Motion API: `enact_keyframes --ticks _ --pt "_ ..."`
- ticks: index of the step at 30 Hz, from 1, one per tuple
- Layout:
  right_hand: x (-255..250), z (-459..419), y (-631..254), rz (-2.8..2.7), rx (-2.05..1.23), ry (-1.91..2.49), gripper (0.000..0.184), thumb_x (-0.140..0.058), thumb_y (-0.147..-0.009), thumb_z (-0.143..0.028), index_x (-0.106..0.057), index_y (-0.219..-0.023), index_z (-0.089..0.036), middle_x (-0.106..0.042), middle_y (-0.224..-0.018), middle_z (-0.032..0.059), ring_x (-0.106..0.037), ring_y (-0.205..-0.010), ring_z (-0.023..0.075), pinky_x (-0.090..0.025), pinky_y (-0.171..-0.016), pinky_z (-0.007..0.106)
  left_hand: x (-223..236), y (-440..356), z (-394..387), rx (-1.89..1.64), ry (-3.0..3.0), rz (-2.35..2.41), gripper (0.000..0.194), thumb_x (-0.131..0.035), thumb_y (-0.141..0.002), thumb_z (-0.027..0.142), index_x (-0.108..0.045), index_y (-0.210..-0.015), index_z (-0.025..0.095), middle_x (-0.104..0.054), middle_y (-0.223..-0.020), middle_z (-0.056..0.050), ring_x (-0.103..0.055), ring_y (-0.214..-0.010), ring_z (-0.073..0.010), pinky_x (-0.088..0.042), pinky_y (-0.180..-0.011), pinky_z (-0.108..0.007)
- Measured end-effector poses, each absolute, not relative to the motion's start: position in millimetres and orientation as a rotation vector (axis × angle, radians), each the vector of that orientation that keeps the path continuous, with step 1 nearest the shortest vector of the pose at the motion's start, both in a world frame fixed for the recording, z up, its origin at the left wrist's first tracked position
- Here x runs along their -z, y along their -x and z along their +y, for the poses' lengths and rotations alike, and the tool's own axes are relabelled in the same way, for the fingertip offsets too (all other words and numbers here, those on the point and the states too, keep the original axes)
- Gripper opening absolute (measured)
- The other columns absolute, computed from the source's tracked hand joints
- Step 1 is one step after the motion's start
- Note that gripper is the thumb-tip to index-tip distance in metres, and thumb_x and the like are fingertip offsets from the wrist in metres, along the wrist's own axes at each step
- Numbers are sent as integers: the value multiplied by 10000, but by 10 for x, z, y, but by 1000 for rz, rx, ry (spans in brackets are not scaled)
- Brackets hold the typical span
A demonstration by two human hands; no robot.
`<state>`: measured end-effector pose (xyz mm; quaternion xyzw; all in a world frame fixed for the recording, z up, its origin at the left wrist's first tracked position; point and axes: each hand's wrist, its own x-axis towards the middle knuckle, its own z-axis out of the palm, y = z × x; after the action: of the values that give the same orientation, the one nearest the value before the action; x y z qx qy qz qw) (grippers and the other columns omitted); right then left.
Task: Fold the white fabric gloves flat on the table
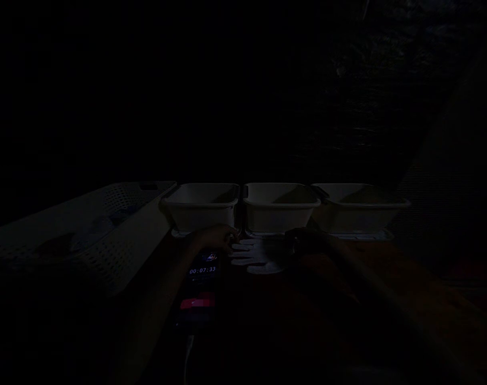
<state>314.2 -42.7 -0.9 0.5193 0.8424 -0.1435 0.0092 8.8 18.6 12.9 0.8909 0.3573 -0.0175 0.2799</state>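
The scene is very dark. A pale glove (263, 255) lies flat on the wooden table, its fingers pointing left. My left hand (223, 236) is beside the glove's fingertips, with bent fingers and a gap between thumb and forefinger; nothing shows in it. At the glove's other end, by the cuff, my right hand (305, 238) reaches in from the right and seems to touch the fabric. Its fingers are lost in shadow, so their grip cannot be made out. Below my left wrist lies a lit phone (201, 286) showing a running timer.
Three pale plastic tubs stand in a row behind the glove: a left tub (201, 216), a middle tub (281, 218) and a right tub (359, 218). At far left is a perforated white basket (142, 248) holding dim, unclear items. A white cable (188, 353) runs from the phone.
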Motion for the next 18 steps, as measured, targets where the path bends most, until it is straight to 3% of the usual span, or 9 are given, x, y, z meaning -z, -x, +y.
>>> enact_keyframes --ticks 5,10,14,18 --pt "-19 -460 -3113 2588 415 -1690 352 -684 -599 -163 -633 -947 -156 -653 -995 65 -608 -860 195 -464 -728 260 -154 -191 101 -86 -2382 821 362 -628 -696 302 -575 -1030 172 -544 -768 6 -477 -671 -92 -335 -581 -176" --pt "-119 -562 -3035 2549 444 -1740 330 -679 -622 -171 -628 -946 -132 -648 -991 83 -607 -857 195 -457 -736 257 -168 -353 -42 64 -2386 632 292 -637 -679 194 -609 -969 169 -591 -804 -12 -529 -724 -104 -370 -614 -181" --pt "-157 -590 -3007 2539 435 -1746 334 -682 -622 -176 -627 -948 -129 -643 -1000 86 -603 -863 198 -452 -739 258 -118 -358 -38 125 -2403 711 278 -597 -669 102 -617 -942 152 -610 -790 -15 -542 -689 -99 -379 -598 -183" --pt "-150 -577 -3006 2534 466 -1746 310 -673 -628 -157 -625 -933 -130 -640 -1003 84 -600 -871 191 -449 -741 248 -98 -275 38 157 -2389 797 302 -644 -634 132 -622 -934 156 -611 -805 -14 -544 -707 -108 -384 -593 -181"
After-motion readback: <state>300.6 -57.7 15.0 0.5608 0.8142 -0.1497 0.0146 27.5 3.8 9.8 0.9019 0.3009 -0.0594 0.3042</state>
